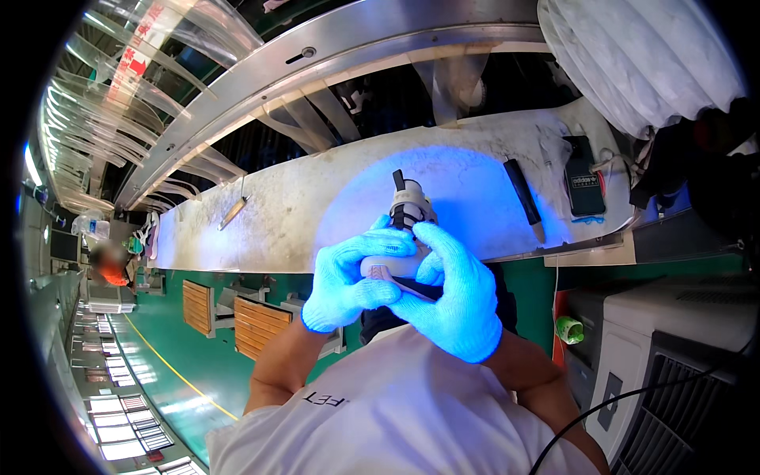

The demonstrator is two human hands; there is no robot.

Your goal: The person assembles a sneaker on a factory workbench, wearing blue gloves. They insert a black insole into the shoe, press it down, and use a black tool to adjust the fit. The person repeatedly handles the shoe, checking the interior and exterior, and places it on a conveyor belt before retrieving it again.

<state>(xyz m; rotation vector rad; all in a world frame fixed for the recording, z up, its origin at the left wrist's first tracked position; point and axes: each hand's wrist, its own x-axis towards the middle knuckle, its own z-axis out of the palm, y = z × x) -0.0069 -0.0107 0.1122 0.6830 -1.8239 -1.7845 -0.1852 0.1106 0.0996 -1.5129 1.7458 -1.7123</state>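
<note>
In front of my chest I hold a light-coloured shoe (393,264) with dark laces, its toe toward me and its heel end with a black pull tab pointing away. My left hand (350,277), in a knitted glove glowing blue under the light, is closed around the left side of the toe. On the other side my right hand (457,294), gloved the same way, grips the shoe near the laces and under the sole. Part of the shoe is hidden behind the fingers.
A long pale worktable (285,202) runs across, lit by a blue patch. On it lie a dark-handled tool (521,198), a phone (584,178) and a thin tool (233,212) at left. A metal-framed machine (340,63) with clear strips stands behind. Wooden-topped carts (260,326) stand lower left.
</note>
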